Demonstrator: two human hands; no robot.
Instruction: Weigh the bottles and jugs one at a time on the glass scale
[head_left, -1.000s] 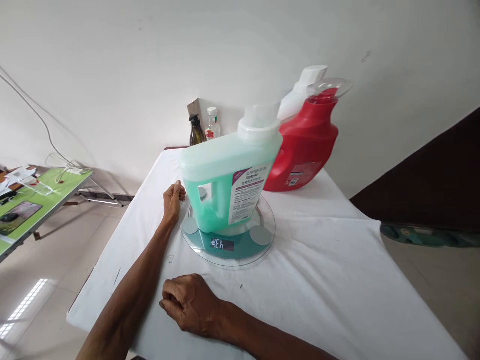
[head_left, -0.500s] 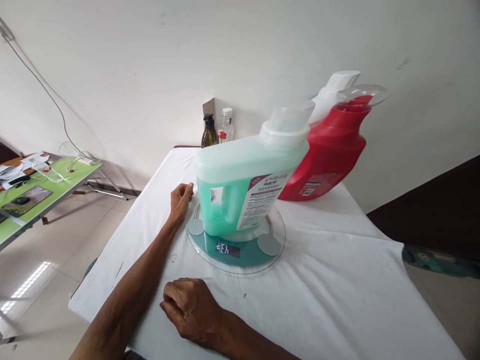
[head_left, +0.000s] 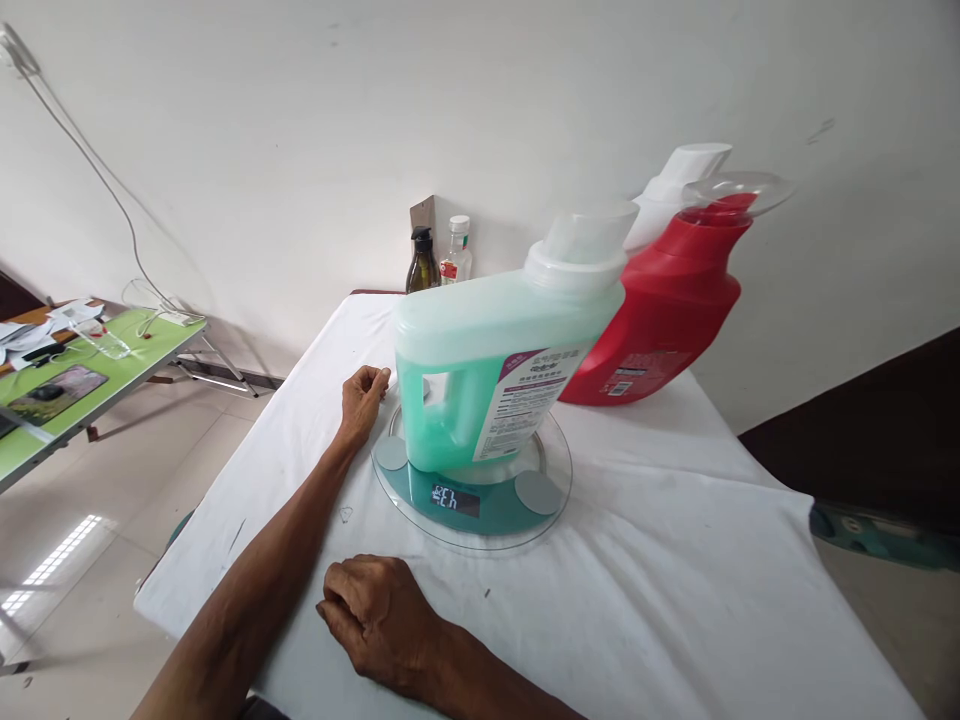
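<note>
Green detergent jug [head_left: 504, 365] upright on glass scale [head_left: 472, 492]. Left hand [head_left: 362, 403] loosely curled just left of jug, grasping nothing. Right hand [head_left: 375, 615] clenched, empty, on near tablecloth [head_left: 660, 560].

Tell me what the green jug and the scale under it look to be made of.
Green jug: translucent, matte plastic, probably; the green liquid shows through its walls. Scale: likely clear glass; the tablecloth shows through its rim, with glossy metal-looking pads and a lit display.
</note>
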